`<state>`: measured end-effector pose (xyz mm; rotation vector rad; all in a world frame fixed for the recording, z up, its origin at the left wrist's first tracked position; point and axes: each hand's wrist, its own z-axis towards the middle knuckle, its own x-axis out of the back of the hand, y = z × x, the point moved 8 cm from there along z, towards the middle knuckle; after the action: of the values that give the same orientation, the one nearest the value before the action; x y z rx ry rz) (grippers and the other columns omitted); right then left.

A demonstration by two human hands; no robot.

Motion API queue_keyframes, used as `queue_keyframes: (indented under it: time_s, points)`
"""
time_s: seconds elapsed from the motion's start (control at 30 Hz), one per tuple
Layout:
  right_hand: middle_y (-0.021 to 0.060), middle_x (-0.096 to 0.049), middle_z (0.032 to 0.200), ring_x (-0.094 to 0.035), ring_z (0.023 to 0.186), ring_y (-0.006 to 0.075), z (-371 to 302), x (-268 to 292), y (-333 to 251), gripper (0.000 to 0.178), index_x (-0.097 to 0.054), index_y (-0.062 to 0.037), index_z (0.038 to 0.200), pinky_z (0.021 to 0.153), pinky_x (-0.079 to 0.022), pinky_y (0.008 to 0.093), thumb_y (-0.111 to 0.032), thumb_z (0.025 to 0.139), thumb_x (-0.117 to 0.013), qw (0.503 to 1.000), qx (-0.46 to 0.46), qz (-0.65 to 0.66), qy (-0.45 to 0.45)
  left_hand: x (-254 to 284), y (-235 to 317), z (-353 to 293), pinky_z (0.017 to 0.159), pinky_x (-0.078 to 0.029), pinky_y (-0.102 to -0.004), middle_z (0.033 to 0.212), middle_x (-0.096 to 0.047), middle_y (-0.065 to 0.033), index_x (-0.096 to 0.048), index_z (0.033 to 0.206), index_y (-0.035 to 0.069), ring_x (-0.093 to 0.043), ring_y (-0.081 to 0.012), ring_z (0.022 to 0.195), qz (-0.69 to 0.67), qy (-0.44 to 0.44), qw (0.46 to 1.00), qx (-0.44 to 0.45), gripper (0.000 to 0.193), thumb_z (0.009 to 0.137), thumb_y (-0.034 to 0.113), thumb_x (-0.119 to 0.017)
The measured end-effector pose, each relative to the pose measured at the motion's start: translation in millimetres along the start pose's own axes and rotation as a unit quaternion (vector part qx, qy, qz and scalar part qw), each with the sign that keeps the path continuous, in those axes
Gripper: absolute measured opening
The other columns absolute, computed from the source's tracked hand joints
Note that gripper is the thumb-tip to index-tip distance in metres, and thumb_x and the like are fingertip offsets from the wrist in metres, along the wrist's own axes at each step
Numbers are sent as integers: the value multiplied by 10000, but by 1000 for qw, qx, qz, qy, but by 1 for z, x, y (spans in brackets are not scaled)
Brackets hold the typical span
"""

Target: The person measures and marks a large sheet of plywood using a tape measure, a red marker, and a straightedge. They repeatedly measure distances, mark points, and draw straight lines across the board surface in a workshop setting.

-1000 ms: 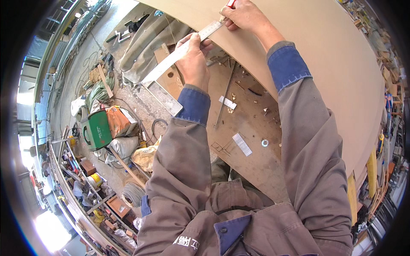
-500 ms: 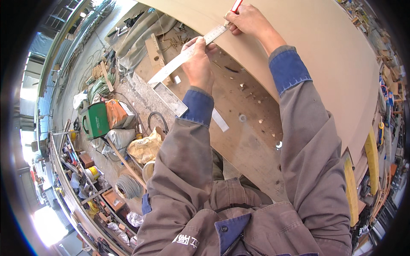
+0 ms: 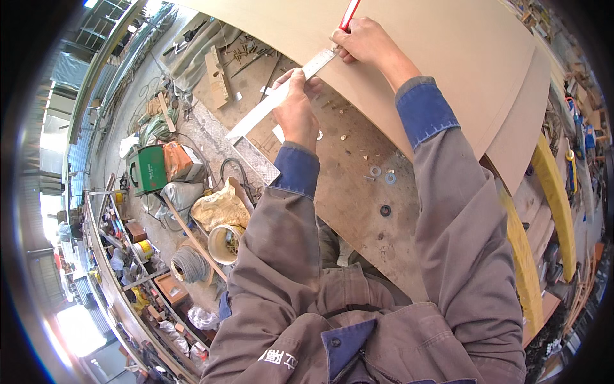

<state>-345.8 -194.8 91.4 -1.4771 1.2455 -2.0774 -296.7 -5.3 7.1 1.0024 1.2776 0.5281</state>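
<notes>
A metal try square [image 3: 263, 106] with a textured stock is gripped in my left hand [image 3: 297, 107], thumb on top of the blade. The blade's far end lies over the edge of a large tan board [image 3: 448, 64]. Beside that end, my right hand [image 3: 369, 46] is closed around a slim red marking tool [image 3: 348, 15], held slanted like a pencil. Its tip sits close to the blade's end, mostly hidden by my fingers. The stock of the square hangs out past the board, near my left cuff.
Under the board is a brown worktop [image 3: 358, 211] with washers [image 3: 391, 178], a wooden block [image 3: 217, 78] and scattered screws. To the left on the floor stand a green machine [image 3: 148, 169], a bucket [image 3: 224, 244] and a wire coil [image 3: 190, 264]. Yellow beams [image 3: 555, 211] stand at right.
The view and both hands have shifted along the board's edge toward its near right corner. More washers now show on the worktop. The square and the red marking tool stay in my hands.
</notes>
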Motion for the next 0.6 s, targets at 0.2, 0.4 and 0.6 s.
queue_keyframes:
  time_s: [0.2, 0.4, 0.6]
  points:
    - [92, -728, 685, -724, 606, 165, -19, 9, 6, 354, -710, 0, 841, 718, -599, 303, -269, 980, -526, 997, -35, 51, 38, -4, -3, -13, 741, -633, -355, 971, -677, -146, -571, 1148, -33, -709, -225, 793, -12, -4, 1000, 2, 205, 997, 76, -657]
    - [108, -737, 710, -728, 612, 163, -23, 9, 2, 350, -714, 15, 856, 698, -608, 298, -274, 974, -555, 999, -30, 24, 36, -4, -5, -14, 724, -635, -346, 961, -680, -149, -571, 1132, -25, -715, -225, 783, -15, -1, 1000, -1, 190, 994, 70, -660]
    - [106, -743, 723, -729, 614, 162, -29, 14, 0, 356, -722, 21, 850, 695, -611, 293, -269, 972, -556, 998, -29, 23, 41, -7, -5, -18, 732, -622, -330, 1003, -681, -150, -568, 1149, -20, -715, -203, 802, -9, -8, 1000, 4, 193, 1010, 95, -637]
